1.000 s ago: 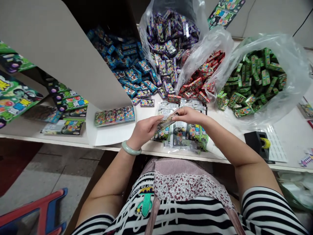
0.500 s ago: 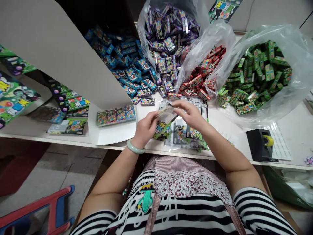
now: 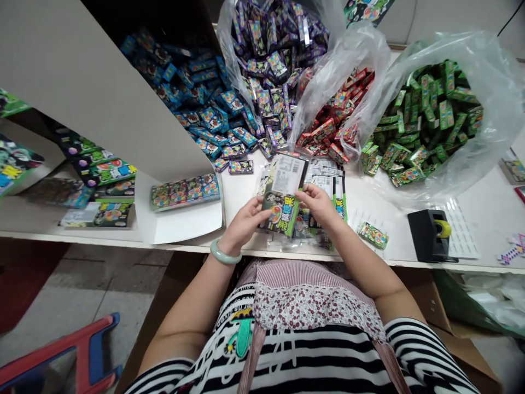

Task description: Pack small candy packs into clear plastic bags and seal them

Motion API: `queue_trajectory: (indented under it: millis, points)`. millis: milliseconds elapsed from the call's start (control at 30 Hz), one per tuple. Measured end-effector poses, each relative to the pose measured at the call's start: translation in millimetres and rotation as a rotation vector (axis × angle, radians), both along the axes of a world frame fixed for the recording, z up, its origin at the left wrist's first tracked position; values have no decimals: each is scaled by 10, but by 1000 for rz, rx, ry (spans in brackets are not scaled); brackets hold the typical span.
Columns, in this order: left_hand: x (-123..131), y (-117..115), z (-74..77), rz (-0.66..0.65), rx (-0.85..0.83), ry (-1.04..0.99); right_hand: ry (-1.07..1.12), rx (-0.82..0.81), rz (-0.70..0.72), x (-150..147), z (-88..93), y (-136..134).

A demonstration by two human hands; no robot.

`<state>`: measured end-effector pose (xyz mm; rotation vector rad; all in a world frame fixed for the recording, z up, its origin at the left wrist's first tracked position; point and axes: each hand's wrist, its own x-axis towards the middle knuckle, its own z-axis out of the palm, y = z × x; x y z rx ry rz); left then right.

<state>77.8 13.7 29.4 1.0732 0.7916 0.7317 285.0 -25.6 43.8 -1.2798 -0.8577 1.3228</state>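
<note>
- Currently, the left hand (image 3: 241, 223) and right hand (image 3: 320, 203) pinch a green printed packet (image 3: 282, 214) between closed fingers (image 3: 256, 207) (a white label shows at its top end)
- It is held just above loose packets (image 3: 326, 180) on the white surface (image 3: 241, 183)

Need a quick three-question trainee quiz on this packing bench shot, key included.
1. True or false: the pale green bangle is on the person's left wrist.
2. Which boxes lie nearest the tape dispenser? A: green boxes; B: blue boxes; C: purple boxes.
3. What do the left hand and right hand hold between them?

Key: 1 true; 2 A; 3 a clear plastic packet with a green printed card.
</note>
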Motion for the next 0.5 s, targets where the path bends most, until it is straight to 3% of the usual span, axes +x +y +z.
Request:
queue_trajectory:
  millis: [67,167,267,500]
  points:
    - [-48,-111,-43,-92,-41,28,-8,-33,-42,43,-19,-23]
    - [-52,-252,-107,-96,-104,-22,-30,-56,-27,71,-74,-48]
    - [14,-250,-136,-116,-99,-30,-65,-46,23,75,-111,-95]
    - [221,-38,-88,192,161,-33,-82,-145,286,-25,-109,-515]
